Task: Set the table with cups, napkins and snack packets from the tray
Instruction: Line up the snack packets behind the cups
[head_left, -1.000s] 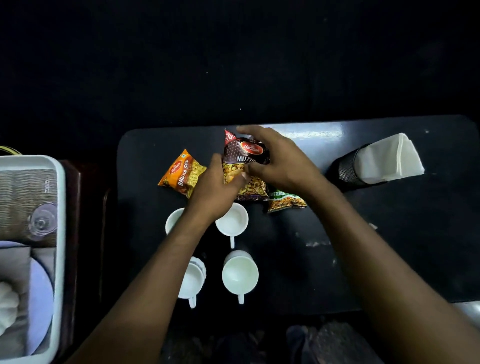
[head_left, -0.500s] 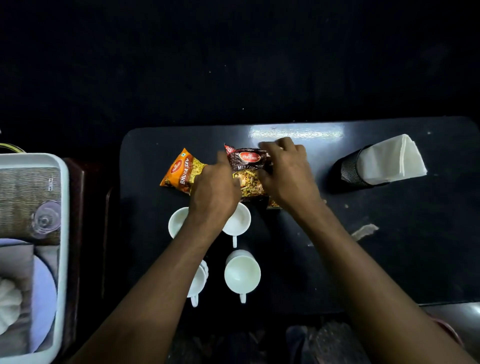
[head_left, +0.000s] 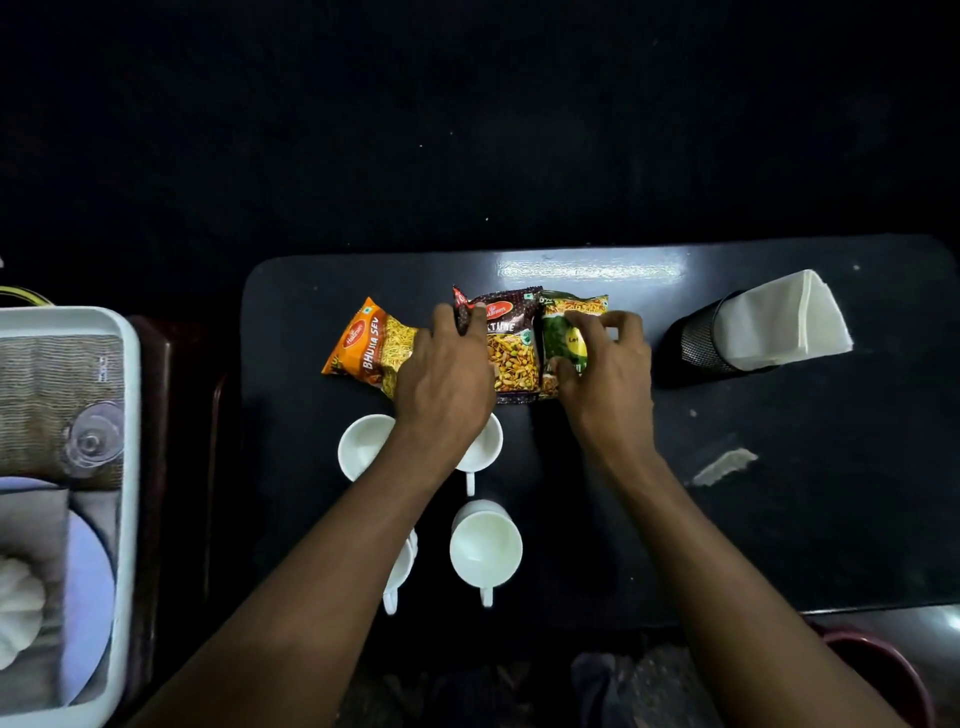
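Observation:
Three snack packets lie in a row on the dark table (head_left: 779, 519): an orange packet (head_left: 371, 343), a brown packet (head_left: 511, 345) and a green packet (head_left: 563, 335). My left hand (head_left: 447, 382) presses on the brown packet's left edge. My right hand (head_left: 605, 369) pinches the green packet next to it. Several white cups stand in front of the packets, among them a far left cup (head_left: 363, 444) and a near right cup (head_left: 485, 548); my left arm hides parts of two others.
A black mesh holder (head_left: 698, 343) with white napkins (head_left: 779, 325) stands at the table's right. A white tray (head_left: 124, 467) at the left holds a mat, a clear glass (head_left: 93, 439) and cloths. A torn paper scrap (head_left: 724, 465) lies on the table.
The brown packet, held up a second ago, now lies flat in the row. My right hand has shifted right onto the green packet, which now lies beside the brown one.

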